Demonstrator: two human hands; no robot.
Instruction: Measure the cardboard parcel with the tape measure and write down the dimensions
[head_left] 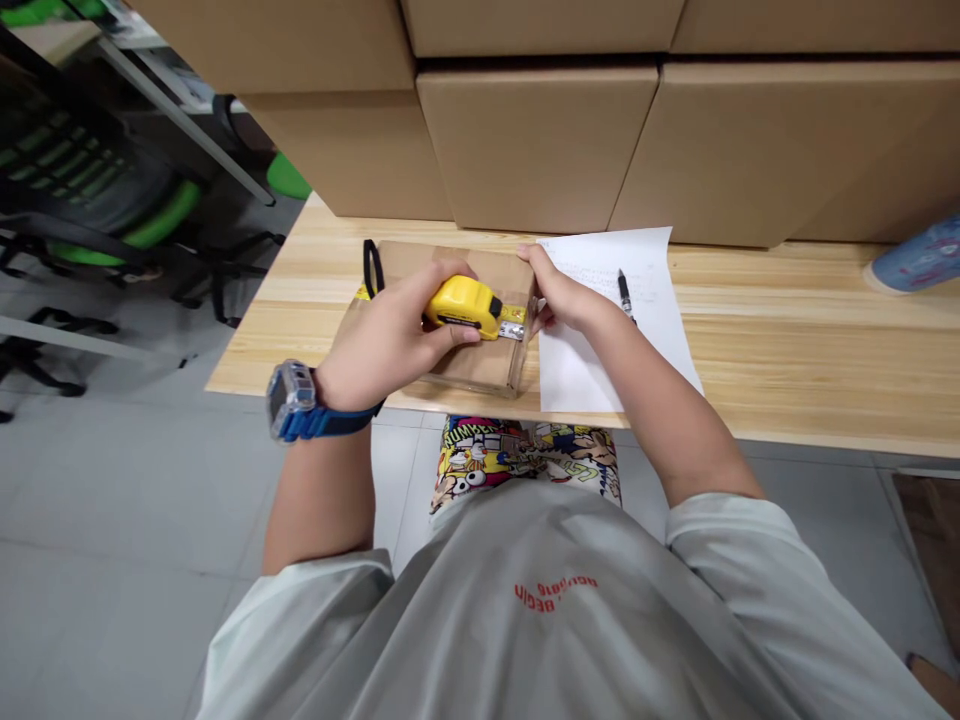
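Observation:
A small brown cardboard box (480,368) lies on the wooden table (787,350) near its front edge. My left hand (386,335), with a blue watch on the wrist, is closed around a yellow tape measure (469,305) resting on top of the box. A short length of tape runs from it to the box's right edge. My right hand (559,292) pinches the tape's end at that edge, fingers curled over the box's far right corner. The tape measure's black wrist strap (371,268) loops at the box's far left.
A white sheet of paper (600,350) with a black pen (624,292) on it lies right of the box. Large cardboard boxes (536,140) are stacked along the table's back. Office chairs (97,190) stand at the left. A blue object (919,255) sits at far right.

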